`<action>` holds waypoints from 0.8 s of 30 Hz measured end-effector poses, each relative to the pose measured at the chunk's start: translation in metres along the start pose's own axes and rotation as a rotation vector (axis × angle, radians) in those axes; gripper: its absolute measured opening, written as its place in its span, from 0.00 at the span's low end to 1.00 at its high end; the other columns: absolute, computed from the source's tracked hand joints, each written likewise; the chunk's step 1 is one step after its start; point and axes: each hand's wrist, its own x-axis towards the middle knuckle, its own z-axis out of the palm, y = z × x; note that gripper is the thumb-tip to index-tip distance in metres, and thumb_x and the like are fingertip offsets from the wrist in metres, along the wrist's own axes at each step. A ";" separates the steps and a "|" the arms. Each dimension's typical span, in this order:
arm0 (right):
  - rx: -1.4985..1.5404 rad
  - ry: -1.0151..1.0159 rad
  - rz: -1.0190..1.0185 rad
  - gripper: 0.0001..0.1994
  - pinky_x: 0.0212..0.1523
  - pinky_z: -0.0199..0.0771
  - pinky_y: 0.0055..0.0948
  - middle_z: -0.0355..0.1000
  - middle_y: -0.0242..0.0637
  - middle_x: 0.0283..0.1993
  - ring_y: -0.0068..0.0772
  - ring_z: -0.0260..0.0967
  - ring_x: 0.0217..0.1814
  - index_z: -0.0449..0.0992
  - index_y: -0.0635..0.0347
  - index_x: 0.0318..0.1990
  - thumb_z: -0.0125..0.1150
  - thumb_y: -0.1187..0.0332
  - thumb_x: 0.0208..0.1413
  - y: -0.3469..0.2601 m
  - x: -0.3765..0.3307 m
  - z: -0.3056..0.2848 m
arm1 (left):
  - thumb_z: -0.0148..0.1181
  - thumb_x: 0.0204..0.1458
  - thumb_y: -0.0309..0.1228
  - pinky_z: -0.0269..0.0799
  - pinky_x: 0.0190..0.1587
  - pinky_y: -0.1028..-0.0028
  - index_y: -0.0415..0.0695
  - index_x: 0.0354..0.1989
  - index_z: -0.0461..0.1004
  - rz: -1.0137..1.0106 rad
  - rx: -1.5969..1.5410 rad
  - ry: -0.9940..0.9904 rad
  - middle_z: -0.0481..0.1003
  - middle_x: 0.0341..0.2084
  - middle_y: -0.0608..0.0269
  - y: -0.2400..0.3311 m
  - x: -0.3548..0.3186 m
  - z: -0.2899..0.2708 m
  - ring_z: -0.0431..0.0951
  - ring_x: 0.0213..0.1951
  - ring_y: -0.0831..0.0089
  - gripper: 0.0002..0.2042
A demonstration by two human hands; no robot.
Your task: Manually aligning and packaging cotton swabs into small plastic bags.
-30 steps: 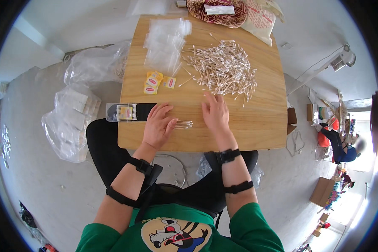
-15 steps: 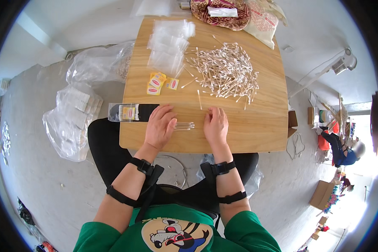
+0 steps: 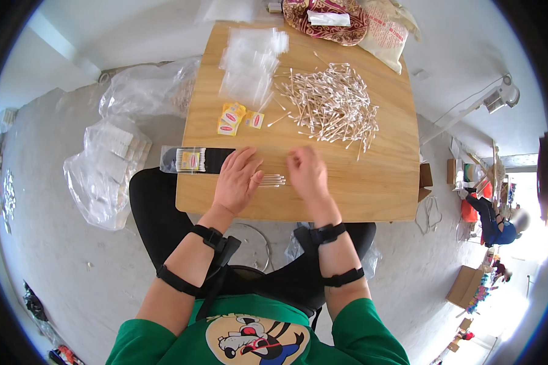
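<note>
Cotton swabs, small bunch (image 3: 273,180): lying side by side on wooden table (image 3: 371,194), near edge, between both hands.
L hand (image 3: 236,181): flat, palm down, fingers spread, fingertips touching bunch's left end; grips nothing.
R hand (image 3: 307,173): blurred, just right of bunch, fingers curled; can't tell if it has hold of anything.
Big swab pile (image 3: 329,104): far right of table.
Clear bags (image 3: 249,64): far centre.
Yellow-red labels (image 3: 237,117): left of pile.
Dark pack (image 3: 195,160): left edge, beside L hand.

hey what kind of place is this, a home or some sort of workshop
Probably a small packing workshop, not a home: a wooden table bears a heap of cotton swabs and clear sachets, bulging plastic bags sit on the concrete floor, and cardboard boxes stand beyond.
</note>
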 end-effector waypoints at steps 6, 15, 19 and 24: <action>-0.289 0.167 0.012 0.03 0.49 0.73 0.41 0.70 0.39 0.41 0.45 0.70 0.49 0.76 0.56 0.36 0.62 0.69 0.56 0.024 0.039 -0.026 | 0.50 0.63 0.43 0.58 0.66 0.57 0.42 0.42 0.78 0.015 -0.071 -0.029 0.73 0.52 0.53 -0.005 -0.002 -0.001 0.68 0.62 0.55 0.17; -0.169 -0.112 -0.157 0.04 0.48 0.73 0.43 0.70 0.39 0.42 0.46 0.70 0.49 0.76 0.55 0.38 0.61 0.69 0.56 -0.023 0.012 0.005 | 0.49 0.64 0.43 0.60 0.65 0.58 0.42 0.47 0.77 -0.068 -0.099 0.017 0.72 0.54 0.53 0.002 -0.002 0.000 0.68 0.61 0.54 0.17; -0.037 -0.001 -0.113 0.07 0.48 0.73 0.43 0.70 0.41 0.44 0.48 0.70 0.50 0.76 0.54 0.41 0.62 0.67 0.55 -0.033 0.027 0.015 | 0.49 0.64 0.41 0.61 0.64 0.58 0.41 0.46 0.78 0.006 -0.020 0.000 0.73 0.54 0.53 -0.003 -0.001 0.002 0.68 0.62 0.53 0.17; -0.147 0.033 -0.097 0.07 0.50 0.73 0.45 0.70 0.44 0.45 0.49 0.70 0.51 0.75 0.57 0.40 0.61 0.68 0.55 -0.029 0.064 0.017 | 0.51 0.64 0.39 0.61 0.64 0.58 0.41 0.42 0.79 -0.004 -0.065 -0.015 0.74 0.52 0.54 -0.005 -0.002 0.000 0.69 0.61 0.53 0.15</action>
